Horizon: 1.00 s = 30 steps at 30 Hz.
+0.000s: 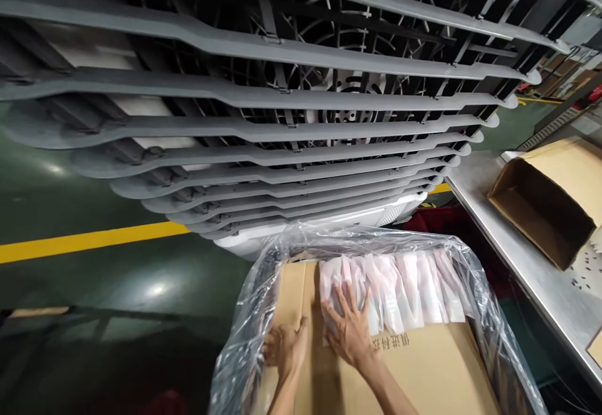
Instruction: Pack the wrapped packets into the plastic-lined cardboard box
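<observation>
My right hand lies spread, fingers apart, on the left end of a row of pink-and-white wrapped packets. The packets stand overlapped along the far part of a tan cardboard sheet printed with dark characters. My left hand rests on the cardboard just left of the packets, holding nothing that I can see. A clear plastic liner bunches around the sheet's edges. Whatever lies under the sheet is hidden.
A tall stack of grey moulded panels overhangs the far side. To the right stands a steel table bearing an open cardboard box. Red material lies beyond the liner. The green floor has a yellow line.
</observation>
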Each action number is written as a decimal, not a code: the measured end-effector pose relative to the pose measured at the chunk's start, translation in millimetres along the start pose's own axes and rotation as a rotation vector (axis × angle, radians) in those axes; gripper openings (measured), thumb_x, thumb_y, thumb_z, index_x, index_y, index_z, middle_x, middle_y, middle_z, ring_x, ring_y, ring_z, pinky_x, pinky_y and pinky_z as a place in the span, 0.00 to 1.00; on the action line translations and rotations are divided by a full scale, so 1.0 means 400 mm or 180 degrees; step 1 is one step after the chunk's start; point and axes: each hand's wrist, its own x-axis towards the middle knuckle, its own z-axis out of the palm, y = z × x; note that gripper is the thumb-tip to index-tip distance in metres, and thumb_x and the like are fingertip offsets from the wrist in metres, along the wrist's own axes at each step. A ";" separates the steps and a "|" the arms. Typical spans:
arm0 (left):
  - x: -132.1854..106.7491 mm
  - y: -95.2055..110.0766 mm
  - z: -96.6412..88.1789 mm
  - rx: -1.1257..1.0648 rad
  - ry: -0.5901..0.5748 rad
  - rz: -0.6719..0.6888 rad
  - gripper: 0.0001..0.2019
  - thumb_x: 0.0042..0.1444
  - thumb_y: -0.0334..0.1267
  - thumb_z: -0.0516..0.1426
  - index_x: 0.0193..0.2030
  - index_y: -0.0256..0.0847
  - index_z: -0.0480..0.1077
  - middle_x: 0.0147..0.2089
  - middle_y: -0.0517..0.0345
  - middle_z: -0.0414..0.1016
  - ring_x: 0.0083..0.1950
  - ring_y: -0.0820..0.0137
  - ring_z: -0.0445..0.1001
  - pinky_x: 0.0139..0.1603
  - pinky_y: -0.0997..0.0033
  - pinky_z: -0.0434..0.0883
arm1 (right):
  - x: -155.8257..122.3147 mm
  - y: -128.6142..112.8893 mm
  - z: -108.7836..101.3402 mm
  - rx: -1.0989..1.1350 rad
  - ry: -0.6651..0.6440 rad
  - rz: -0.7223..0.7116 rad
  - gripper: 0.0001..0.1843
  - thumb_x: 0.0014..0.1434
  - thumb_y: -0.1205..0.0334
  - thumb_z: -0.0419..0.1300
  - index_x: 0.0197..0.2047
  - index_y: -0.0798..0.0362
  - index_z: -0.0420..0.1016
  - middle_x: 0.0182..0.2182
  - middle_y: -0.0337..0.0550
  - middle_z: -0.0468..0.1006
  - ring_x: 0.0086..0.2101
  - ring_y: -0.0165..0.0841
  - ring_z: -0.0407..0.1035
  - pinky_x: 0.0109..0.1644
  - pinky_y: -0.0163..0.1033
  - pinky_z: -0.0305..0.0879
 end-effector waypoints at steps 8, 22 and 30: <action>-0.293 0.017 0.106 -0.0641 0.0475 0.1853 0.41 0.67 0.44 0.47 0.79 0.36 0.30 0.78 0.27 0.51 0.79 0.43 0.53 0.73 0.33 0.62 | -0.002 0.052 0.052 -0.0273 -0.0095 0.0063 0.36 0.70 0.54 0.54 0.75 0.26 0.43 0.76 0.41 0.48 0.74 0.58 0.44 0.66 0.89 0.39; -0.303 0.001 0.055 -0.0207 0.0875 0.2204 0.36 0.69 0.41 0.46 0.79 0.45 0.32 0.79 0.36 0.51 0.79 0.42 0.50 0.71 0.28 0.63 | -0.049 0.068 0.062 -0.0679 0.0414 0.0344 0.36 0.73 0.46 0.47 0.77 0.32 0.34 0.77 0.48 0.44 0.75 0.56 0.42 0.68 0.86 0.44; -0.045 -0.159 0.080 0.0124 0.1298 0.2920 0.36 0.70 0.46 0.44 0.79 0.37 0.35 0.73 0.36 0.65 0.71 0.48 0.69 0.65 0.45 0.71 | -0.103 0.158 0.016 -0.0639 0.0264 0.1301 0.34 0.74 0.43 0.41 0.77 0.43 0.46 0.77 0.52 0.45 0.75 0.56 0.40 0.69 0.84 0.37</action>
